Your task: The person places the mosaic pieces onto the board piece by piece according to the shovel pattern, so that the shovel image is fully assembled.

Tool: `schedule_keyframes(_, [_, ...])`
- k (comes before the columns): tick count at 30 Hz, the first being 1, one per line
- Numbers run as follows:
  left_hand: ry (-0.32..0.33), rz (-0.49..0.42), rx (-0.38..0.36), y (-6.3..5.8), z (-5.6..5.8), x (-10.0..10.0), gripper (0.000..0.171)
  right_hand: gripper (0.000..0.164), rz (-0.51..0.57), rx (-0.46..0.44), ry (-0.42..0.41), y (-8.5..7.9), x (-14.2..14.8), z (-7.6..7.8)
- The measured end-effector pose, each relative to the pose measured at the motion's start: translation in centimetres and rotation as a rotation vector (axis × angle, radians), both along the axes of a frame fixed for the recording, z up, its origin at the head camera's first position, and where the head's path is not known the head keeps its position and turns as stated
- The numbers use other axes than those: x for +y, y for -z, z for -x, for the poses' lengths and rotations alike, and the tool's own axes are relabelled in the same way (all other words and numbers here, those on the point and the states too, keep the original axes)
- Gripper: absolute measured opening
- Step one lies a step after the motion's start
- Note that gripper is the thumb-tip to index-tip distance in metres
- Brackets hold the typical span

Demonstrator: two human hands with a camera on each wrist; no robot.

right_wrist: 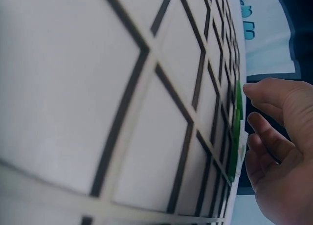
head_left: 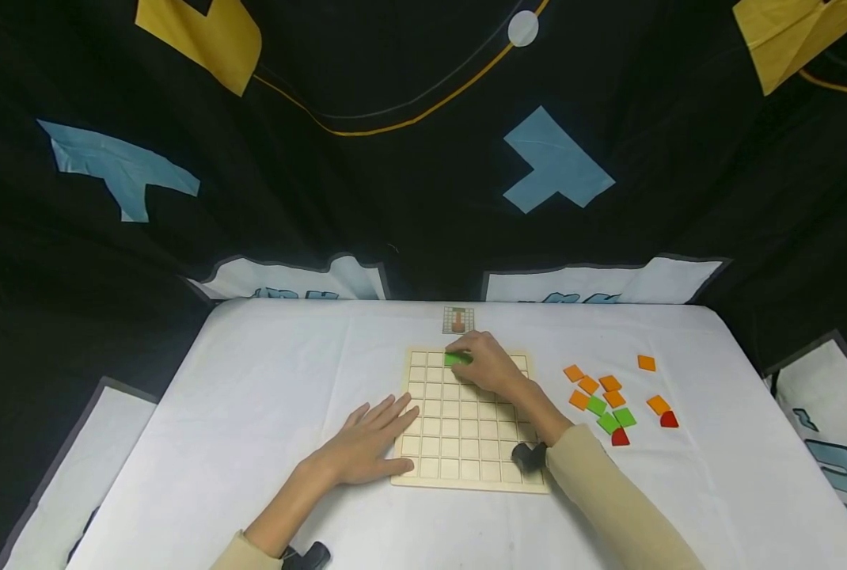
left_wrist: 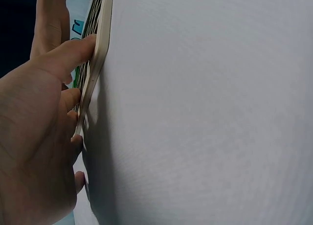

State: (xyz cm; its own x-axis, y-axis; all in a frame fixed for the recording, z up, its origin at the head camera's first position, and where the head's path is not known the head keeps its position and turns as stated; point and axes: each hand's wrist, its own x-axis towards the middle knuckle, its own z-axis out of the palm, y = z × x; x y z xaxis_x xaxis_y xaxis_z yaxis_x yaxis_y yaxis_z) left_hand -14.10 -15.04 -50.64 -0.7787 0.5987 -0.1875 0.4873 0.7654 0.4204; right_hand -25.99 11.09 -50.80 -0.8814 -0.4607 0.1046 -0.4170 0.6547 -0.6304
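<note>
A pale wooden grid board point(head_left: 459, 448) lies on the white table. My left hand point(head_left: 366, 447) spreads its fingers at the board's left edge, thumb on the near left corner; the left wrist view shows the thumb point(left_wrist: 78, 51) touching the rim. At the far side of the board, my right hand point(head_left: 491, 364) reaches over flat green tiles point(head_left: 453, 359) in the top row. In the right wrist view its fingertips are right beside the green tiles point(right_wrist: 236, 137), with no tile visibly pinched. The hand partly hides the tiles in the head view.
Right of the board lie loose orange tiles point(head_left: 611, 383), green tiles point(head_left: 624, 417) and red rounded tiles point(head_left: 669, 419). A small printed card with a grid picture point(head_left: 458, 320) sits beyond the board. A dark patterned cloth point(head_left: 423, 206) hangs behind the table.
</note>
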Motion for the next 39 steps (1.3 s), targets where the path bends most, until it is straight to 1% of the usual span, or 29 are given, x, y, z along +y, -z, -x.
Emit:
schedule_keyframes(4, [0.003, 0.004, 0.004, 0.1, 0.1, 0.0, 0.08, 0.029, 0.025, -0.004, -0.004, -0.5, 0.4, -0.5])
schedule_keyframes(8, [0.002, -0.001, 0.0, 0.1, 0.1, 0.0, 0.08, 0.028, 0.068, -0.014, -0.002, -1.2, 1.1, -1.4])
schedule_keyframes(11, [0.002, 0.001, 0.001, 0.1, 0.1, 0.1, 0.08, 0.028, 0.08, -0.026, 0.015, -1.6, 1.9, -2.1])
schedule_keyframes(17, [-0.001, 0.008, 0.006, 0.2, 0.1, 0.1, 0.081, 0.028, 0.105, -0.018, 0.045, -2.2, 4.0, -3.2])
schedule_keyframes(23, [0.0, -0.004, 0.008, 0.2, 0.1, 0.0, 0.08, 0.029, 0.124, -0.028, 0.128, -3.0, 6.4, -4.6])
schedule_keyframes(26, [-0.001, -0.014, 0.007, 0.2, 0.1, 0.0, 0.08, 0.03, 0.116, -0.035, 0.173, -3.5, 7.6, -5.4])
schedule_keyframes(29, [-0.003, -0.005, 0.006, 0.2, 0.0, 0.0, 0.08, 0.031, 0.109, -0.03, 0.208, -3.9, 8.8, -6.2])
schedule_keyframes(39, [-0.008, -0.004, 0.008, 0.1, 0.0, 0.0, 0.081, 0.03, 0.082, 0.028, 0.3, -3.8, 13.1, -9.0])
